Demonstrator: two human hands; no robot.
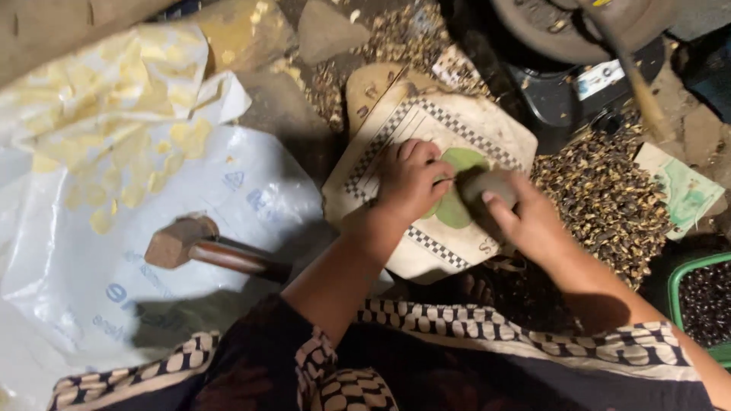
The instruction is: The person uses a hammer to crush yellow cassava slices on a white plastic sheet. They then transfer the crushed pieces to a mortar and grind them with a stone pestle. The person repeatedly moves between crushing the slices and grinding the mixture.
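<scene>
Flat green disc (457,207), pale green and roughly round, lying on a cream board (499,129) edged with a black-and-white chequered band; the board rests on the ground before my knees. My left hand (410,181) lies on the disc's left edge, fingers curled down and pressing it to the board. My right hand (525,221) is clamped on a grey stone (487,185), which sits at the disc's right side, touching it; the two hands are close together, almost meeting over the disc. Just right of the board, a heap of dark, shiny seed husks (601,198) spreads over the ground, and beyond it, at the frame's right edge, the corner of a green basket (674,278) holds dark round seeds. Left of the board, well apart, a wooden mallet (205,247) with a reddish handle lies on a white plastic sheet (91,251); pale yellow flakes (145,99) are scattered over the sheet's upper part. My lap, in a dark cloth with a patterned border (457,320), fills the lower frame.
</scene>
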